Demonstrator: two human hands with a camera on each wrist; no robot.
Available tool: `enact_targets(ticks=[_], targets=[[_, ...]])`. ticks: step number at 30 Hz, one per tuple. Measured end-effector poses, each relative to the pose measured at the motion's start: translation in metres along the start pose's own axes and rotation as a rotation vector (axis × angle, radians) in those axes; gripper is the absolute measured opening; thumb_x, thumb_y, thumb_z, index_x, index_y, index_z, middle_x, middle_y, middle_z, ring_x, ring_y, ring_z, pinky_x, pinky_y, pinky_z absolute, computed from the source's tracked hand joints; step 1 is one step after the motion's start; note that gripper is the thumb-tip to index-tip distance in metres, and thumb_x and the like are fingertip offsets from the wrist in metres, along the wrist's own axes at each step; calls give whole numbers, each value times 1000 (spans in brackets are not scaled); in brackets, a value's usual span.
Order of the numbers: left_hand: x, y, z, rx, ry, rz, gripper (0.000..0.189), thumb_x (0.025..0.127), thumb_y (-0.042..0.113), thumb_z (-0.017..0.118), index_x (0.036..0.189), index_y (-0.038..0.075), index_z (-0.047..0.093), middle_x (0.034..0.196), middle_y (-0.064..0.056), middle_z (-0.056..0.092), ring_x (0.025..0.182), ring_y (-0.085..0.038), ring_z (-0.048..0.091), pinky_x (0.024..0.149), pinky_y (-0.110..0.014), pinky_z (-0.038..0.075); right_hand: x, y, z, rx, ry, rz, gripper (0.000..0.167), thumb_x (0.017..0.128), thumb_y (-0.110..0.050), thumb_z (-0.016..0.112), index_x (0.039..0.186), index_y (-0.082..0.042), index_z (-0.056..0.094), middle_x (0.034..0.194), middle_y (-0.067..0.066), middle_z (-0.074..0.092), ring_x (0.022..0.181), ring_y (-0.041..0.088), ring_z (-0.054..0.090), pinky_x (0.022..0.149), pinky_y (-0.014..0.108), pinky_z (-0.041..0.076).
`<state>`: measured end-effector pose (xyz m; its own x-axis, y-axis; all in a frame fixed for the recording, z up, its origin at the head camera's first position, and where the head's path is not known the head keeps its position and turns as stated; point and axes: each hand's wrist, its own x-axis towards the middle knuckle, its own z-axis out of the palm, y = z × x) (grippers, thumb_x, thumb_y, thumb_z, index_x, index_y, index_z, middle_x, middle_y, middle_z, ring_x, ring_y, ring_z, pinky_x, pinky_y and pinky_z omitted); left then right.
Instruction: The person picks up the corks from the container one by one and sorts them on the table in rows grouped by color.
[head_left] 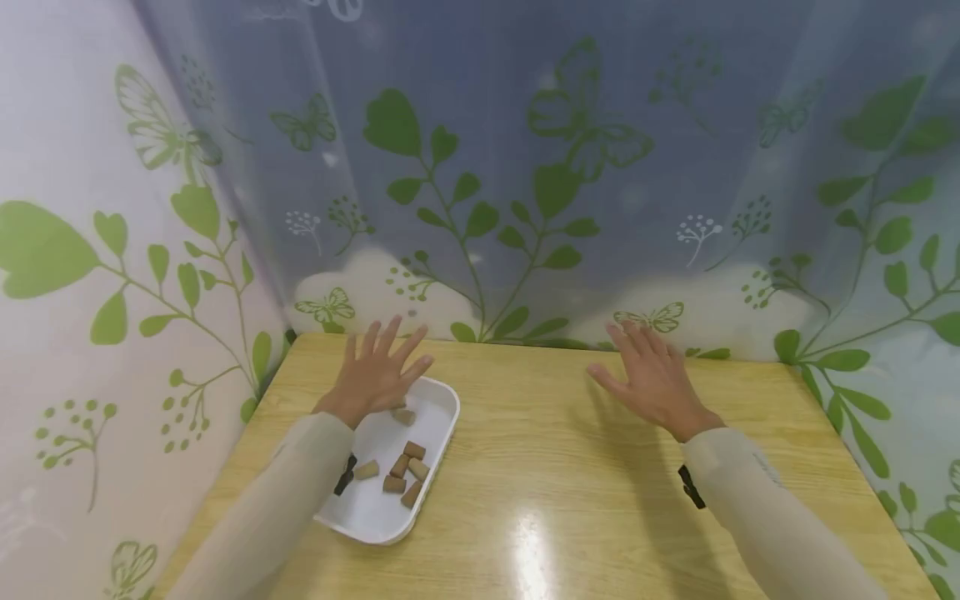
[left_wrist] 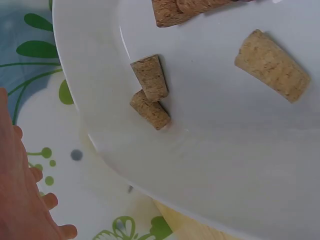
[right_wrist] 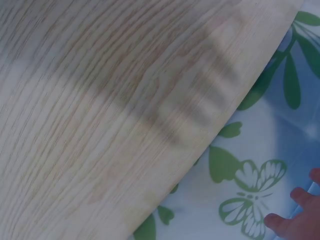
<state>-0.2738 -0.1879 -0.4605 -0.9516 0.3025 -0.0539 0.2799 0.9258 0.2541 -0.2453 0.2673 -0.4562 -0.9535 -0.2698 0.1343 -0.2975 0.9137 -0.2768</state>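
Fingers spread and straight, my left hand [head_left: 372, 379] hovers over the far left part of a white tray [head_left: 450, 400] and holds nothing. Several small cork stoppers [head_left: 394, 483] lie in the tray, some light, some darker brown. The left wrist view shows two corks [left_wrist: 150, 77] touching by the tray wall, and a lighter cork [left_wrist: 273, 66] on its own. My right hand [head_left: 654, 379], also empty with fingers extended, is held above the far right side of the wooden table [head_left: 540, 442]. Its shadow falls on the wood in the right wrist view.
A curtain [head_left: 495, 167] printed with green leaves and butterflies hangs right behind the table's far edge. Similar patterned fabric [head_left: 127, 350] closes off the left side, and more [head_left: 885, 333] stands at the right. A dark band [head_left: 692, 487] is on the right wrist.
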Motion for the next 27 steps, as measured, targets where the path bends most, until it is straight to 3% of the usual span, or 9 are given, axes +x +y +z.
enact_targets(ticks=[9, 20, 27], targets=[[-16, -15, 6, -9, 20, 35, 74, 112, 70, 26, 176, 32, 20, 185, -14, 5, 169, -50, 3, 130, -79, 4, 4, -16, 7, -30, 15, -68, 86, 110, -62, 51, 174, -9, 26, 178, 22, 29, 159, 52, 33, 124, 79, 27], [-40, -19, -3, -27, 66, 77, 66, 116, 54, 38, 174, 26, 29, 183, -18, 14, 166, -55, 12, 128, -81, 13, 2, -34, 11, 16, 4, -90, 85, 109, -61, 54, 173, -10, 28, 177, 21, 31, 160, 51, 34, 126, 78, 26], [-46, -37, 13, -34, 115, 129, 65, 116, 59, 36, 173, 30, 32, 181, -21, 19, 160, -60, 22, 122, -85, 20, 2, -44, 17, 32, 34, -128, 83, 108, -58, 58, 171, -10, 34, 174, 19, 39, 156, 50, 40, 123, 77, 32]])
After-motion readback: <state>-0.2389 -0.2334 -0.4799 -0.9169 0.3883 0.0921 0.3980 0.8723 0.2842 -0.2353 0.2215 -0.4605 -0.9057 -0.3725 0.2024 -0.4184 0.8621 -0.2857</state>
